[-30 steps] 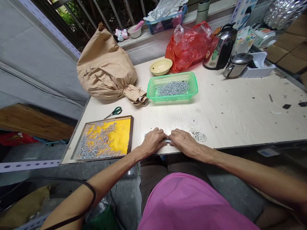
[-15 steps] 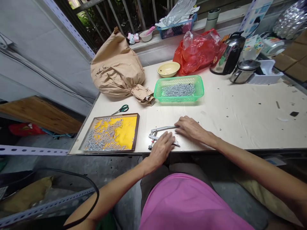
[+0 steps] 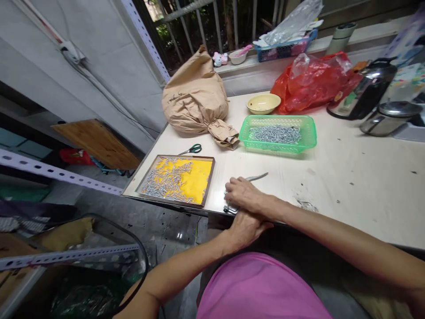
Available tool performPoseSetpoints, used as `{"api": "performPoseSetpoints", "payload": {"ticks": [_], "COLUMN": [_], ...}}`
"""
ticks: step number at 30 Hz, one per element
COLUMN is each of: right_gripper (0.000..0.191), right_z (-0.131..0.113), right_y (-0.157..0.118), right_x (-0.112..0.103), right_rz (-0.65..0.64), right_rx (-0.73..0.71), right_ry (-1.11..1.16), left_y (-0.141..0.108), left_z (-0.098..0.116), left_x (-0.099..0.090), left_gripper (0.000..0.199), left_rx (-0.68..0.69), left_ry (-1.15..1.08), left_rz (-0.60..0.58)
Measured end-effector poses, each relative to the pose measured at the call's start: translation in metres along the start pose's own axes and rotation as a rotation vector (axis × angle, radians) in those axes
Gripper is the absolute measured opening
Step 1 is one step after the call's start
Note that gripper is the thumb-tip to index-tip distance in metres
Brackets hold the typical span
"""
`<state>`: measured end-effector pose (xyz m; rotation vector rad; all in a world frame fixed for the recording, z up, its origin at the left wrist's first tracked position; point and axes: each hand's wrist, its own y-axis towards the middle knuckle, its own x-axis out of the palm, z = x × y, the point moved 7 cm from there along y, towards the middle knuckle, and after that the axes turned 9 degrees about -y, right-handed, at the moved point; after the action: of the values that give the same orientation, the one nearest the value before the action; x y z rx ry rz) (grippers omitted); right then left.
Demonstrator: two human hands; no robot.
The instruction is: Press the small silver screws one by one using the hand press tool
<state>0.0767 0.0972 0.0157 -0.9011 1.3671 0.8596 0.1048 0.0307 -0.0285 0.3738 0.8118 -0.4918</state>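
Note:
A metal pliers-like tool, with a curved grey handle (image 3: 259, 177) showing, lies near the table's front edge. Over its middle is my right hand (image 3: 244, 194), fingers curled around it, so most of the tool is hidden. My left hand (image 3: 245, 231) is at the edge, just below and partly under the right wrist. Its thumb points to the right and its other fingers are hidden. To the left, a shallow tray (image 3: 208, 184) with a yellow bottom holds many small silvery screw-like pieces (image 3: 166, 184). More such pieces lie in a green plastic basket (image 3: 277, 148) beyond the hands.
Green-handled scissors (image 3: 195, 149) lie behind the tray. Further back are a tied brown paper sack (image 3: 197, 102), a cream bowl (image 3: 263, 103), a red plastic bag (image 3: 308, 86), a kettle (image 3: 365, 91) and a metal pot (image 3: 387, 119). A window sill holds a blue basket (image 3: 282, 51).
My right hand has come left onto the tool, and my left hand has shifted toward the table edge beneath it. The camera view has turned left, so the surroundings appear further right.

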Motion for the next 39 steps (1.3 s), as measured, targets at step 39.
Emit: {"api": "performPoseSetpoints", "payload": {"ticks": [39], "right_gripper": [0.023], "right_z": [-0.019], "right_y": [-0.034], "right_x": [-0.117], "right_rz": [0.898], "right_rx": [-0.133], "right_ry": [0.246], "left_y": [-0.017], "left_z": [0.002], "left_x": [-0.028], "left_gripper": [0.042], "left_rx": [0.151], "left_ry": [0.118], "left_rz": [0.091]}}
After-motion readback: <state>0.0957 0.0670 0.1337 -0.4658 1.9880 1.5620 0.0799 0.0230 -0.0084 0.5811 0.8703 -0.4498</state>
